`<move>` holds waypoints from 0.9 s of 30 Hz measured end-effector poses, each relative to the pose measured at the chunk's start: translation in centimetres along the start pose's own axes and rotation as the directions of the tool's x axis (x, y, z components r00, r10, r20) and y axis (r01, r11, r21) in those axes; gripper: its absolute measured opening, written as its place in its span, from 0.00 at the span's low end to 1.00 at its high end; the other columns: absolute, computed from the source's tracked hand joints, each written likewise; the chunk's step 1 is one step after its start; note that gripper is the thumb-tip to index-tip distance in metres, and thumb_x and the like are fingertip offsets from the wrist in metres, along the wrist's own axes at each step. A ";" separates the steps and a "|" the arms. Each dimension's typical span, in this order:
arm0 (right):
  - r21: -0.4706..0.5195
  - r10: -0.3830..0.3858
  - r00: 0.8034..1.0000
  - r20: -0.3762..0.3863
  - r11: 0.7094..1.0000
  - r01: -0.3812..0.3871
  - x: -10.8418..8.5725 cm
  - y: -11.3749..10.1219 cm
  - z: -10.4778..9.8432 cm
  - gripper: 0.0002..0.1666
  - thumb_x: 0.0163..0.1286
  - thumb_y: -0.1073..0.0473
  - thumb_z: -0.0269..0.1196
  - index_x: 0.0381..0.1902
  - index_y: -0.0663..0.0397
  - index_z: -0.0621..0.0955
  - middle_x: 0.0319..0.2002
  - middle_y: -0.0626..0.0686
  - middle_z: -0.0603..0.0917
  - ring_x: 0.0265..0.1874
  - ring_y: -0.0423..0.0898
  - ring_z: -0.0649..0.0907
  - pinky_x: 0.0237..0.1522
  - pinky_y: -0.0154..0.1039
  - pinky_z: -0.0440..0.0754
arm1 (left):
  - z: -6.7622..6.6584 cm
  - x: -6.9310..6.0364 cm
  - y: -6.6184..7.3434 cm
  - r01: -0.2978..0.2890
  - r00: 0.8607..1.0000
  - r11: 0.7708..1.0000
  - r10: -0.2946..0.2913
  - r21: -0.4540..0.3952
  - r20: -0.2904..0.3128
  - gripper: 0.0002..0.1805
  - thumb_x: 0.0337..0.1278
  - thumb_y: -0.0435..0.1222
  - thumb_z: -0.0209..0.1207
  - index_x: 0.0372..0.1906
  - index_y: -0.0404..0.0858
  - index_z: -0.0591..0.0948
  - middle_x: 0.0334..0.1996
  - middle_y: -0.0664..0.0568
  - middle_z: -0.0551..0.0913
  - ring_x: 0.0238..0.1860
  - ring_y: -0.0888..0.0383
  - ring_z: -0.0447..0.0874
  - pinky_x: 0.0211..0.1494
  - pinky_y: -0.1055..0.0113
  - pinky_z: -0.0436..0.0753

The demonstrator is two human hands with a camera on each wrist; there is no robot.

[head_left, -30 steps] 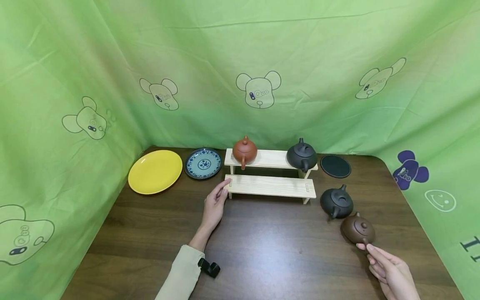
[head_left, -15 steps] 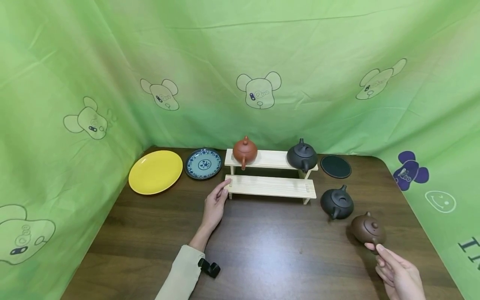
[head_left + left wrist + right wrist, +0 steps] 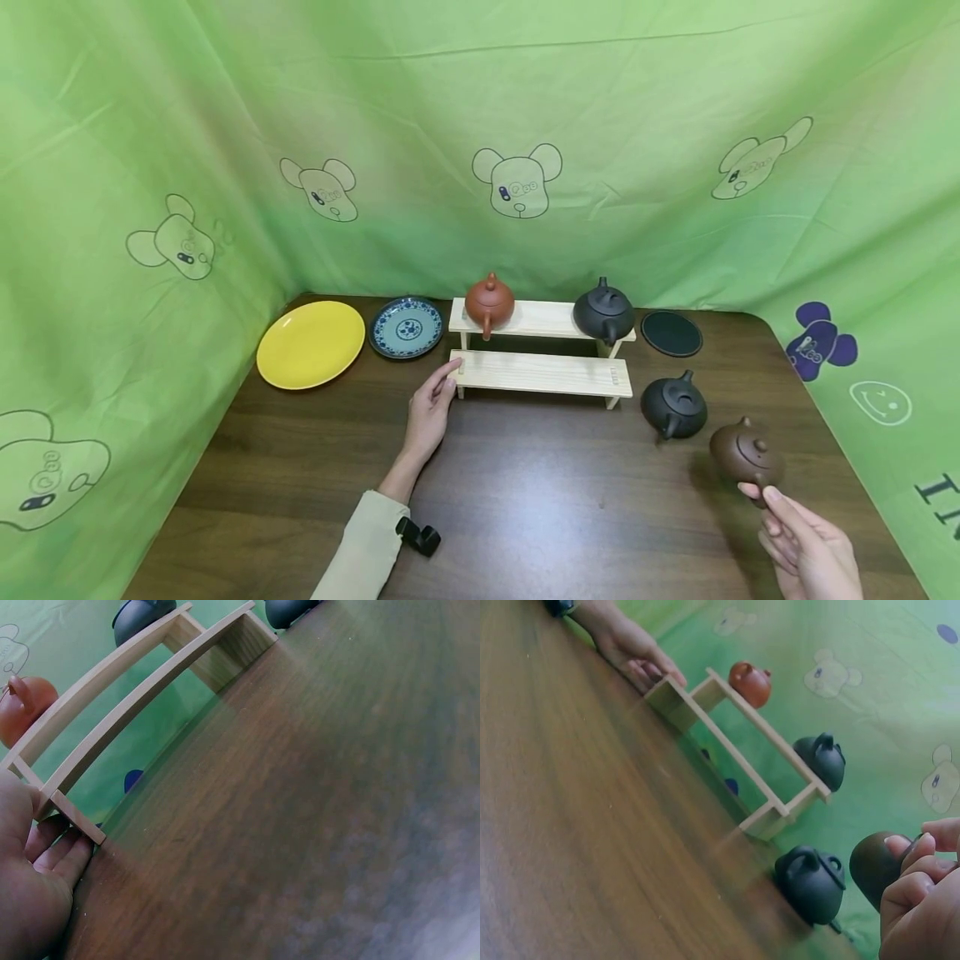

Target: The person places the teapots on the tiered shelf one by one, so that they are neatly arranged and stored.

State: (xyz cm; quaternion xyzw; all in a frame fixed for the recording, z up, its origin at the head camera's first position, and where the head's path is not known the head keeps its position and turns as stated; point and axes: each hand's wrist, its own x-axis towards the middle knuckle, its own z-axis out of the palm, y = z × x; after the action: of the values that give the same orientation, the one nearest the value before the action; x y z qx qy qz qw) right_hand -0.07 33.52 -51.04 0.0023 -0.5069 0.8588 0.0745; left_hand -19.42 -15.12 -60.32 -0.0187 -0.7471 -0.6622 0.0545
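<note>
My right hand [image 3: 810, 546] pinches the handle of a brown teapot [image 3: 746, 452], which hangs over the table's right side; the right wrist view shows fingers curled at that teapot [image 3: 875, 868]. My left hand [image 3: 429, 417] grips the left end of the lower wooden shelf [image 3: 543, 372], thumb above and fingers beneath in the left wrist view. On the upper shelf [image 3: 543, 317] stand a red-orange teapot [image 3: 490, 303] at the left and a black teapot [image 3: 603, 312] at the right. Another black teapot [image 3: 673, 407] sits on the table, left of the brown one.
At the back left lie a yellow plate [image 3: 311, 345] and a blue patterned plate [image 3: 407, 327]. A dark round coaster [image 3: 672, 332] lies right of the shelves. Green printed cloth [image 3: 517, 100] stands around the table's back and sides.
My right hand has carried the brown teapot to the right, away from the black teapot on the table, and slightly upward at the end. My left hand has stayed at the lower shelf.
</note>
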 end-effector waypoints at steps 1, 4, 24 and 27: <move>0.001 0.000 1.000 0.003 1.000 0.000 0.0 -0.1 0.1 0.27 0.90 0.74 0.44 0.56 0.67 0.91 0.31 0.48 0.88 0.16 0.46 0.45 0.18 0.37 0.36 | 0.0 0.0 0.0 -0.001 1.000 1.000 0.001 0.000 -0.002 0.19 0.86 0.46 0.60 0.72 0.63 0.85 0.55 0.57 0.93 0.53 0.56 0.89 0.54 0.69 0.83; -0.007 0.002 1.000 0.002 1.000 -0.002 0.0 -0.3 0.5 0.27 0.89 0.74 0.44 0.56 0.67 0.91 0.32 0.49 0.88 0.16 0.46 0.46 0.18 0.37 0.36 | -0.1 -0.1 0.1 -0.007 1.000 1.000 0.007 0.000 -0.006 0.19 0.86 0.45 0.60 0.72 0.62 0.85 0.54 0.56 0.93 0.52 0.57 0.89 0.54 0.70 0.83; -0.104 0.063 0.998 0.008 0.993 -0.062 1.0 0.3 4.4 0.27 0.88 0.76 0.47 0.51 0.62 0.94 0.34 0.48 0.92 0.15 0.47 0.46 0.19 0.41 0.36 | 0.0 -0.2 0.6 -0.010 1.000 1.000 0.010 0.008 -0.004 0.20 0.87 0.42 0.59 0.72 0.63 0.85 0.58 0.59 0.92 0.54 0.58 0.89 0.56 0.70 0.83; -0.102 0.071 0.997 0.040 0.993 -0.067 1.3 0.5 4.8 0.27 0.88 0.76 0.46 0.52 0.64 0.93 0.38 0.49 0.94 0.13 0.40 0.59 0.20 0.42 0.38 | 0.1 -0.2 0.7 -0.035 0.999 0.999 0.036 0.020 -0.008 0.20 0.87 0.41 0.59 0.72 0.61 0.85 0.58 0.59 0.92 0.55 0.57 0.90 0.56 0.69 0.84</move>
State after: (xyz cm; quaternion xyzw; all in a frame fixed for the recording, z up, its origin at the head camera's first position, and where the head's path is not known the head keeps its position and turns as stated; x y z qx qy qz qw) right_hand -1.73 29.24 -49.06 -0.0002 -0.5507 0.8340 0.0337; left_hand -19.14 -14.96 -59.67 -0.0286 -0.7530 -0.6537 0.0696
